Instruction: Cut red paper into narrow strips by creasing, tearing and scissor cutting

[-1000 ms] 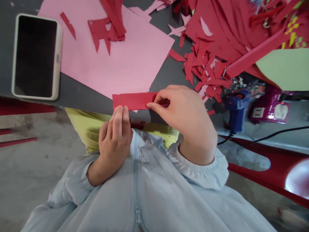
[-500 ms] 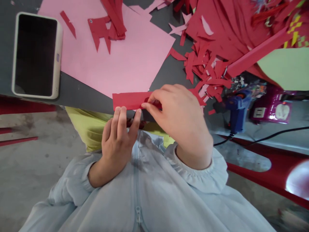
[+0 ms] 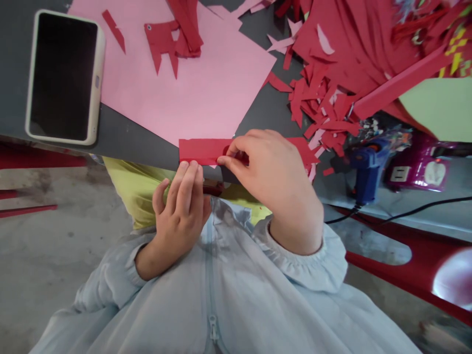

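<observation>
A long red paper strip (image 3: 202,147) lies along the table's front edge, its near edge folded over in a narrow band. My left hand (image 3: 180,211) is stretched out below the strip's left end. Its fingertips rest on the fold, and the little finger stands apart from the others. Thumb and forefinger of my right hand (image 3: 276,172) are pinched together on the fold near the middle of the strip. That hand covers part of the strip, whose right end shows beyond it.
Pink paper (image 3: 217,93) lies behind the strip, with a red paper cutout (image 3: 160,42) on it. A phone (image 3: 62,78) is at the left. Red paper scraps (image 3: 320,103), a blue glue gun (image 3: 368,167) with its cord and a purple power socket box (image 3: 420,169) are at the right.
My left forefinger has drawn in against the other fingers, and its fingertips stay at the fold. The right hand keeps its pinch on the strip. The whole view has shifted slightly.
</observation>
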`<action>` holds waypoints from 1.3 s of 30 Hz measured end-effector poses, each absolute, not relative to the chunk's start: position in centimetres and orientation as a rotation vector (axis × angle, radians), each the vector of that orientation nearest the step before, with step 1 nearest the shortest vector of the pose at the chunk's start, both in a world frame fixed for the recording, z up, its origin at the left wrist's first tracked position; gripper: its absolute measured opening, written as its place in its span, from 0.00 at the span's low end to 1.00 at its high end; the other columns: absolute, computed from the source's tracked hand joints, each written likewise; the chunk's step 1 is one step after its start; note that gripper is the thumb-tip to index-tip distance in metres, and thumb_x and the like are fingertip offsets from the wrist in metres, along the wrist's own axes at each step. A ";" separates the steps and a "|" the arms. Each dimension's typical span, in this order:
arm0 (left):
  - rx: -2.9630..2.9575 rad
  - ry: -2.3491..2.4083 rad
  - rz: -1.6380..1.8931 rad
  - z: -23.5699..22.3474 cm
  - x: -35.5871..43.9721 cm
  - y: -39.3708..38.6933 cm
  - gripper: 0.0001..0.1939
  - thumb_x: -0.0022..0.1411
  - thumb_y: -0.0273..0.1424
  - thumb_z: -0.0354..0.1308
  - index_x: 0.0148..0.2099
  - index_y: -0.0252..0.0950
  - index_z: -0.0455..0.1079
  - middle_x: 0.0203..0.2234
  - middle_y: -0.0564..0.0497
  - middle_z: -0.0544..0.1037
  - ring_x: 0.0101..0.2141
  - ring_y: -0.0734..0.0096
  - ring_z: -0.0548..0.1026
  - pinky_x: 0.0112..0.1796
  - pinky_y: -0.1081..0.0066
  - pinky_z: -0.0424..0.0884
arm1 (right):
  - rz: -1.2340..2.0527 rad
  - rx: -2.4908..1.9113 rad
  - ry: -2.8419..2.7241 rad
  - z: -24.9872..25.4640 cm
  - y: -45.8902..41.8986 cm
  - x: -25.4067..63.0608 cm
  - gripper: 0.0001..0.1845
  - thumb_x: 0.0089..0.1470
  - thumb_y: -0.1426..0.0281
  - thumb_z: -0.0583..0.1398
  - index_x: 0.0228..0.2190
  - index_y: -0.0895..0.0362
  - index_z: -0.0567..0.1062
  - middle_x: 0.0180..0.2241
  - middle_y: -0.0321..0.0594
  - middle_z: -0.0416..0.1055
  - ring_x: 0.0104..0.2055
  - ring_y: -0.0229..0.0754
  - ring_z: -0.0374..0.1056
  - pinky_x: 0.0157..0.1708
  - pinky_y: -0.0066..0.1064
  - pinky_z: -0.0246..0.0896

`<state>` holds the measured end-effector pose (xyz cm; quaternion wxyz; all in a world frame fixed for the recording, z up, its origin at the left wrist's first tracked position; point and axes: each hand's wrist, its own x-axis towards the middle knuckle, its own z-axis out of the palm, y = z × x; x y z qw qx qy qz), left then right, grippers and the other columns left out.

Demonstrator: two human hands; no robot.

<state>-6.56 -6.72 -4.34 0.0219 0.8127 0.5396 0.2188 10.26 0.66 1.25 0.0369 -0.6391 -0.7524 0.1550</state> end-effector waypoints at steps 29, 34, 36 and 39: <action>2.677 1.805 0.545 -4.4 -5.4 -5.9 0.26 0.68 0.34 0.56 0.67 0.43 0.62 0.57 0.41 0.75 0.57 0.57 0.74 0.49 0.62 0.64 | 0.426 -2.018 -2.308 0.9 0.8 11.0 0.14 0.63 0.65 0.58 0.29 0.57 0.78 0.31 0.44 0.73 0.37 0.47 0.67 0.38 0.37 0.55; 2.752 1.875 0.520 -5.0 -4.9 -6.0 0.26 0.68 0.41 0.57 0.66 0.50 0.62 0.57 0.41 0.74 0.56 0.55 0.74 0.47 0.59 0.67 | 0.428 -2.017 -2.308 0.9 0.8 10.9 0.14 0.64 0.65 0.58 0.29 0.57 0.78 0.32 0.44 0.74 0.38 0.47 0.67 0.38 0.37 0.55; 2.722 1.858 0.580 -5.4 -4.9 -6.1 0.27 0.68 0.42 0.57 0.67 0.50 0.61 0.58 0.40 0.73 0.57 0.53 0.73 0.48 0.58 0.66 | 0.438 -2.008 -2.306 1.0 0.7 11.2 0.14 0.63 0.65 0.58 0.29 0.57 0.78 0.32 0.44 0.74 0.38 0.47 0.67 0.38 0.36 0.55; 2.602 1.804 0.665 -5.8 -5.1 -6.2 0.30 0.67 0.43 0.57 0.69 0.50 0.59 0.60 0.40 0.71 0.60 0.50 0.71 0.53 0.55 0.63 | 0.458 -1.991 -2.299 1.3 0.5 12.2 0.12 0.62 0.65 0.59 0.29 0.56 0.78 0.32 0.42 0.74 0.38 0.47 0.68 0.37 0.36 0.56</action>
